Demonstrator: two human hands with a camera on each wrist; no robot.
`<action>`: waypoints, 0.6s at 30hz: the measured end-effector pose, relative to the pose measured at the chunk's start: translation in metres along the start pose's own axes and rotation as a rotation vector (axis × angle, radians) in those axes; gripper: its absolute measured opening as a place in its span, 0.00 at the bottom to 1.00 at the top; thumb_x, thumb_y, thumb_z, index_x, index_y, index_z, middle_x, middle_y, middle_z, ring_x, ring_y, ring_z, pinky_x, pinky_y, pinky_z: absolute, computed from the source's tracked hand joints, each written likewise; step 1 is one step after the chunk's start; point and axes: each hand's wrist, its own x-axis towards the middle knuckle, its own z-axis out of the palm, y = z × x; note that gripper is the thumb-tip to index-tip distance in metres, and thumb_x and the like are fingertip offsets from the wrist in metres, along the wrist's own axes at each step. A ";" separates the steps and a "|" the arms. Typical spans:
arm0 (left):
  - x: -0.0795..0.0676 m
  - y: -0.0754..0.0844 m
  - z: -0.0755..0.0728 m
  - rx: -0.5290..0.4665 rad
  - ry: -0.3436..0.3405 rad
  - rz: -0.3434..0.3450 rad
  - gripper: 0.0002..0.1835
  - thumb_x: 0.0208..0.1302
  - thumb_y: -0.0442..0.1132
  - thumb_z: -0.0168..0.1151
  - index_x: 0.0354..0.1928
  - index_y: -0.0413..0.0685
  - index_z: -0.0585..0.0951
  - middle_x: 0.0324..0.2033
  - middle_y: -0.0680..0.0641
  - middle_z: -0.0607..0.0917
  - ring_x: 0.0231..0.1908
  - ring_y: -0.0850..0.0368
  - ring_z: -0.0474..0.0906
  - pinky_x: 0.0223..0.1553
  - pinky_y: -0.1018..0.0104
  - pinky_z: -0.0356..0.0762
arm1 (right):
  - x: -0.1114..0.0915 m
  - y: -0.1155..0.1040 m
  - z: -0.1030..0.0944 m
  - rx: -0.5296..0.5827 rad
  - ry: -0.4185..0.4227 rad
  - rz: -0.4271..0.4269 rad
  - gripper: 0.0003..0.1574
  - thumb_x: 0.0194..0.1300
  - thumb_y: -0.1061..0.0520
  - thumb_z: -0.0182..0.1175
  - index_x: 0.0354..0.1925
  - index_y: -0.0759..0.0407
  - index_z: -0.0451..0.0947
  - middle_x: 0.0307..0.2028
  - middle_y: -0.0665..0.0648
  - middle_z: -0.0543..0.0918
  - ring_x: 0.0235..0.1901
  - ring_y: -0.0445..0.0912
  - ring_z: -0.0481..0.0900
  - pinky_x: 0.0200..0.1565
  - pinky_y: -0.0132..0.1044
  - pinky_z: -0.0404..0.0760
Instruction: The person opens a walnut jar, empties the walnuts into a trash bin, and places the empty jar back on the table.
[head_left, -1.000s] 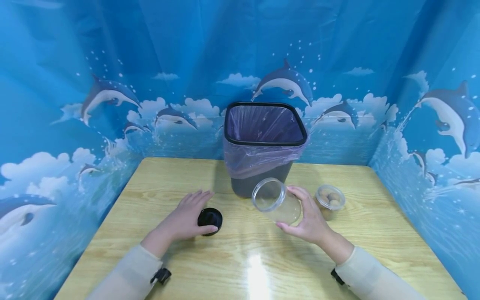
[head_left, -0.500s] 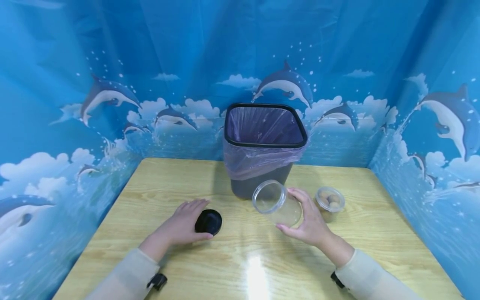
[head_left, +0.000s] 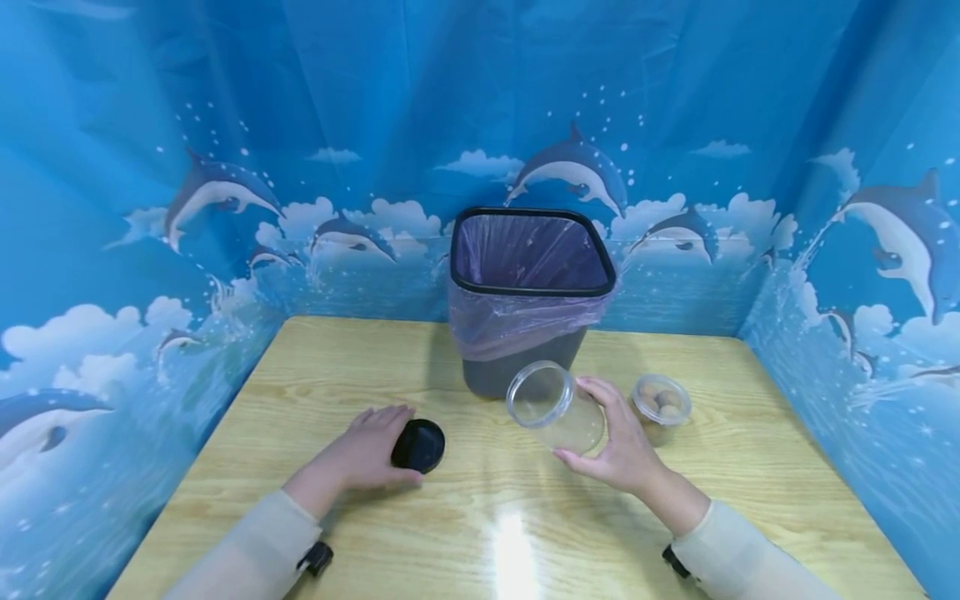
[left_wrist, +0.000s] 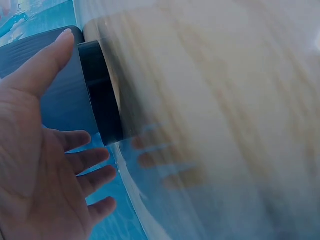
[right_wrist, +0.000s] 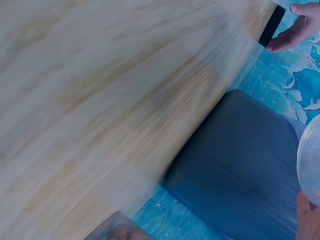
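Note:
A black round lid (head_left: 418, 446) lies on the table, left of centre. My left hand (head_left: 371, 454) is beside it, thumb and fingers spread about its left side; in the left wrist view the fingers (left_wrist: 95, 180) stand apart from the lid (left_wrist: 101, 92). My right hand (head_left: 618, 446) grips a clear plastic jar (head_left: 566, 417), tilted with its open mouth towards the upper left. Nothing shows inside that jar. In the right wrist view the jar (right_wrist: 311, 160) is cut off at the right edge, with fingertips against it.
Behind the hands stands a dark bin (head_left: 517, 362) with a purple liner. A second clear tub (head_left: 662, 400) holding round brown pieces stands right of my right hand. Blue dolphin-print curtains (head_left: 360, 125) close in the wooden table (head_left: 352, 358) at the back and sides.
My left hand has drawn slightly left, its thumb coming off the top of the lid. The lid stays nearly in place. My right hand and the jar hold almost still.

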 end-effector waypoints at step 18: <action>0.005 0.007 -0.005 0.042 -0.057 -0.031 0.56 0.42 0.73 0.60 0.67 0.43 0.61 0.62 0.41 0.66 0.62 0.43 0.60 0.62 0.48 0.53 | -0.002 -0.001 -0.002 -0.019 -0.018 0.026 0.56 0.46 0.34 0.66 0.61 0.69 0.62 0.55 0.62 0.71 0.56 0.51 0.67 0.61 0.32 0.60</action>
